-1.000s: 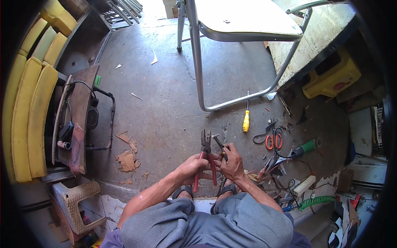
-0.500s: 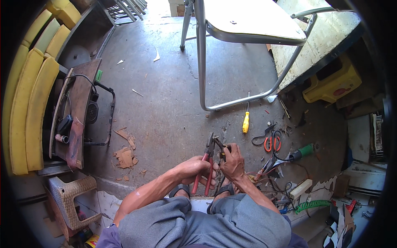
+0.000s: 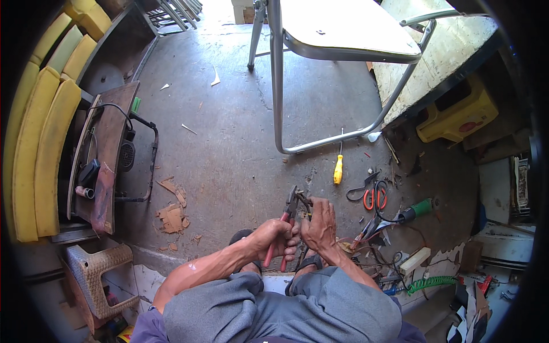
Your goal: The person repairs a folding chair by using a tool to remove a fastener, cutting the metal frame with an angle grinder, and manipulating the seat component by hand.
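My left hand (image 3: pixel 277 234) is closed round the red handles of a pair of pliers (image 3: pixel 291 200), its dark jaws pointing away from me. Those jaws meet or nearly meet the tip of a slim dark tool (image 3: pixel 305 200) with a little yellow on it. Beside it, my right hand (image 3: pixel 320 225) is curled against this second tool, its back turned up and hiding most of the grip. Both hands are close together above the floor, between my knees and feet. A yellow-handled screwdriver (image 3: pixel 338 169) lies on the floor just beyond my right hand.
A metal-framed chair (image 3: pixel 279 91) stands ahead. Orange-handled scissors (image 3: pixel 374 198), a green power tool (image 3: pixel 422 210) and tangled cords lie at right. Yellow pads (image 3: pixel 54 154) are stacked at left, near a wooden board on a metal frame (image 3: pixel 106 166). Brown scraps (image 3: pixel 171 217) litter the floor.
My right hand's fingers have risen and straightened somewhat, covering more of the dark tool. My left fingers have closed further round the red handles, which sit nearer together.
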`<act>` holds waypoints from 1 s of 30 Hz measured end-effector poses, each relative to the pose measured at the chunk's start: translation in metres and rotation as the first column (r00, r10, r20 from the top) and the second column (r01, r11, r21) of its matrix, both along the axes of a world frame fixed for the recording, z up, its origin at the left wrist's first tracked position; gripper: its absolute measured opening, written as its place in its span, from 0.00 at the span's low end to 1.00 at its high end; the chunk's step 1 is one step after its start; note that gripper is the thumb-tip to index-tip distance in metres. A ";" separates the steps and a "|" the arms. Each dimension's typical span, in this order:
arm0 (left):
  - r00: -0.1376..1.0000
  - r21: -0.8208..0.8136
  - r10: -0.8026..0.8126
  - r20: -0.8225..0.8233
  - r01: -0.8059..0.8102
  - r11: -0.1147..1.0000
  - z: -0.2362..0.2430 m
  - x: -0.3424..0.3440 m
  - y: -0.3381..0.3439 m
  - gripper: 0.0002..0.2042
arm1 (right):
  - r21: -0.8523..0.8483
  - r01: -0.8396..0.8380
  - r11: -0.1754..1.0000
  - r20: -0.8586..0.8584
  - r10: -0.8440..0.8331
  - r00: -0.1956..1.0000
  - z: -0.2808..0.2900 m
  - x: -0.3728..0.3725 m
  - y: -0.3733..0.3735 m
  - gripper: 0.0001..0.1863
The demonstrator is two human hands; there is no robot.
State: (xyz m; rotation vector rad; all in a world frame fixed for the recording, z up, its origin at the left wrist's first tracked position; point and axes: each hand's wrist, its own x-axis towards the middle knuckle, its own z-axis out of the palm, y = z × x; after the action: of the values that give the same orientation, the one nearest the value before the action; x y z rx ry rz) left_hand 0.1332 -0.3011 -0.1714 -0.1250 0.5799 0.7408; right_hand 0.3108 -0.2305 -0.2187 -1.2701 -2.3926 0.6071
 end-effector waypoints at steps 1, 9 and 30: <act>0.999 0.006 0.013 0.037 -0.013 1.000 -0.001 0.005 0.001 0.08 | -0.002 0.013 1.000 0.017 -0.013 1.000 -0.001 0.002 0.000 0.23; 0.981 -0.065 -0.021 0.195 0.034 0.997 0.002 0.007 -0.007 0.09 | 0.097 0.011 0.995 0.059 -0.016 0.998 -0.006 0.013 0.003 0.17; 0.984 -0.007 0.009 0.177 -0.008 1.000 0.027 -0.014 -0.009 0.11 | 0.297 -0.235 0.925 -0.019 0.252 0.967 0.013 0.005 0.051 0.18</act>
State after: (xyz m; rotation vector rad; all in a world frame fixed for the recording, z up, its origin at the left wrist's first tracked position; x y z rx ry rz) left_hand 0.1196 -0.3105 -0.1449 -0.1974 0.4123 0.7277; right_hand 0.3153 -0.1793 -0.2057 -0.8279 -2.4978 0.3306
